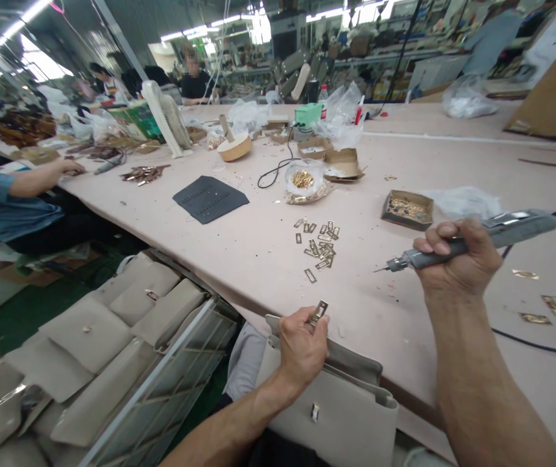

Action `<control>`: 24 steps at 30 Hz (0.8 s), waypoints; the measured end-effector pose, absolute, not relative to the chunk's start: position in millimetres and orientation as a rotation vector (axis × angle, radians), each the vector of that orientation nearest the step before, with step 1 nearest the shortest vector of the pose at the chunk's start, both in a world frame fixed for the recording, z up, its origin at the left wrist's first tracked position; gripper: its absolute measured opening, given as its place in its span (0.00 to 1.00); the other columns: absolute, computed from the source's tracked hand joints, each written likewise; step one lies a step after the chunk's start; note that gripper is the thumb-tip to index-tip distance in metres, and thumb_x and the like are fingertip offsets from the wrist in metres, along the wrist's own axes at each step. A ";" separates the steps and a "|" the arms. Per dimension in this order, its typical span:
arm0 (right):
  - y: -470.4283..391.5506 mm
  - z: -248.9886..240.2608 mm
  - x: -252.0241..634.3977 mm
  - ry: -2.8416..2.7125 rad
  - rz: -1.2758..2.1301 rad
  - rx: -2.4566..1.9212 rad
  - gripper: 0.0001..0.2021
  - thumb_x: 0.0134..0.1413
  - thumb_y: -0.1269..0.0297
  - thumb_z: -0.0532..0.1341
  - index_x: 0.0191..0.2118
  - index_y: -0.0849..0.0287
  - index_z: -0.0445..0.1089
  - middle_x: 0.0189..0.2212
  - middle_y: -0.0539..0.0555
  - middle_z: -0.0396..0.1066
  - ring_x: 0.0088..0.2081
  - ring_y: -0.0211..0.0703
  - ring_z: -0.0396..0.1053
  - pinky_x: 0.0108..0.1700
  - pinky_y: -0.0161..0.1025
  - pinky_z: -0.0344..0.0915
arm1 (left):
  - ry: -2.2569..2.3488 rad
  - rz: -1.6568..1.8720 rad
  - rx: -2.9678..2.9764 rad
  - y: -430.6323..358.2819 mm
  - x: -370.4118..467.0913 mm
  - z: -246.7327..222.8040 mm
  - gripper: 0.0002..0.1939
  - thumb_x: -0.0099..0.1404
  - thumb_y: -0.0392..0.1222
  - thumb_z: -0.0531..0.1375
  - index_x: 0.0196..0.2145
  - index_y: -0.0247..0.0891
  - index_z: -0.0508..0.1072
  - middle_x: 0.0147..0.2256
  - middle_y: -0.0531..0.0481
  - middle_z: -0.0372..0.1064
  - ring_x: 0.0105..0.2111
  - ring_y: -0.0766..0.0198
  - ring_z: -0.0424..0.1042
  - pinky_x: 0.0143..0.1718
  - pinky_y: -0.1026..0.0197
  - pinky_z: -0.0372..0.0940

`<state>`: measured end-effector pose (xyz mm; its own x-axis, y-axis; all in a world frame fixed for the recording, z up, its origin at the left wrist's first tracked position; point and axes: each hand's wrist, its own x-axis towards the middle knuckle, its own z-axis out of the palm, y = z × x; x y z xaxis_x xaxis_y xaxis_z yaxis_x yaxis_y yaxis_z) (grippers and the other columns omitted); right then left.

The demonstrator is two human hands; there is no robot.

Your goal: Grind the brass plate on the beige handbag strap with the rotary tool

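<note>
My left hand (303, 344) pinches a small rectangular metal clasp plate (320, 312) with a slot in it, just above a grey-beige handbag (346, 405). The bag leans at the table edge near my lap, and a metal lock piece (315, 412) shows on its front. My right hand (460, 259) is wrapped around a grey electric screwdriver (438, 251), raised over the table with its thin bit pointing left. Between and beyond my hands lies a loose pile of similar clasp plates (325, 250). Several more plates (553, 305) lie to the right of my forearm.
A small box of metal parts (407, 209) and a bag of gold-coloured screws (303, 181) stand on the table (239, 259). A dark sheet (209, 199) lies farther left. Finished-looking bags (87, 331) fill a wire-sided cart at lower left. A co-worker's arm (39, 178) rests at the left.
</note>
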<state>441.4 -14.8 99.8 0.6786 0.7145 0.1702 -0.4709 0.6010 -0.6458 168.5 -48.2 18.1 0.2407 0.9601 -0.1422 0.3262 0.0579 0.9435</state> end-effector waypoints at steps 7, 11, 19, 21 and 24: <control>-8.7 87.1 474.8 -0.337 0.618 -0.649 0.16 0.44 0.64 0.75 0.29 0.59 0.65 0.27 0.45 0.67 0.20 0.28 0.58 0.23 0.31 0.64 | 1.223 0.785 1.363 -44.5 167.0 19.3 0.18 0.65 0.54 0.65 0.40 0.34 0.79 0.22 0.50 0.72 0.16 0.63 0.70 0.17 0.68 0.57; -8.2 72.1 507.2 -0.238 0.548 -0.691 0.18 0.43 0.65 0.75 0.34 0.59 0.65 0.29 0.44 0.69 0.21 0.27 0.60 0.24 0.30 0.65 | 1.020 0.620 1.225 -27.1 156.8 18.0 0.25 0.62 0.60 0.67 0.39 0.31 0.78 0.30 0.43 0.77 0.19 0.61 0.74 0.21 0.68 0.62; -4.8 35.1 531.1 -0.032 0.614 -0.726 0.15 0.47 0.71 0.70 0.35 0.56 0.62 0.27 0.42 0.67 0.20 0.29 0.61 0.23 0.30 0.65 | 0.844 0.507 0.915 -15.4 145.0 18.3 0.31 0.55 0.60 0.74 0.42 0.28 0.76 0.37 0.36 0.78 0.27 0.55 0.79 0.28 0.62 0.73; -0.2 30.2 524.0 -0.018 0.628 -0.756 0.14 0.47 0.70 0.69 0.35 0.56 0.62 0.27 0.43 0.68 0.21 0.30 0.62 0.23 0.30 0.65 | 0.836 0.513 0.899 -15.6 145.1 17.4 0.30 0.55 0.60 0.74 0.40 0.28 0.76 0.37 0.35 0.78 0.27 0.56 0.79 0.28 0.63 0.73; 8.2 25.1 507.5 0.003 0.655 -0.792 0.14 0.46 0.71 0.69 0.36 0.58 0.63 0.28 0.42 0.67 0.21 0.29 0.61 0.24 0.30 0.66 | 0.823 0.529 0.896 -14.9 145.3 15.3 0.28 0.58 0.58 0.73 0.40 0.28 0.76 0.37 0.35 0.78 0.27 0.56 0.79 0.29 0.63 0.74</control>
